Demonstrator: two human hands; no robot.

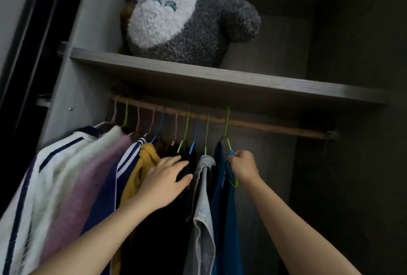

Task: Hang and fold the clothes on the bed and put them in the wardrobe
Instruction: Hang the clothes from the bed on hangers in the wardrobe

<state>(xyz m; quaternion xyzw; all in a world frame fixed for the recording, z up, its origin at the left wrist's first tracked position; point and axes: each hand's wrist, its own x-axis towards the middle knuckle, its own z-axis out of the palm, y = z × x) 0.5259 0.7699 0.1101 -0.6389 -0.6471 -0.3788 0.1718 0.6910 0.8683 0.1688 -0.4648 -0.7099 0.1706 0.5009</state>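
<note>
**Clothes (103, 186) in the wardrobe (88, 98), blue one on the end**

Clothes are all up on the wooden rail (275, 126) under the shelf (220, 81), bunched toward the left end. From the left we've got a white jacket with navy stripes (66, 164), a fuzzy pink top (94, 175), a navy piece with white stripes (130, 160), a yellow one (145, 164), some black stuff (167, 230), a grey garment (203, 208) and then the blue garment (224, 208) last in the row. The hangers are a mix of pink, green and blue wire.

Our right hand (244, 168) has a narrow grip, with the fingers pinched on the blue-tipped shoulder of the green hanger (229, 142) that carries the blue garment. That hanger's hook reaches up over the rail, a little apart from the other hooks. It looks seated, but the light in there is dim, so we can't swear to it.

Our left hand (167, 178) isn't gripping anything. The fingers are spread and fairly straight, lying flat against the black stuff between the yellow one and the grey garment, with the thumb out to the side.

The right half of the rail has nothing hanging on it. Up on the shelf sits a big grey plush toy (187, 17) with a fluffy white belly, leaning toward the left wall of the wardrobe.
</note>
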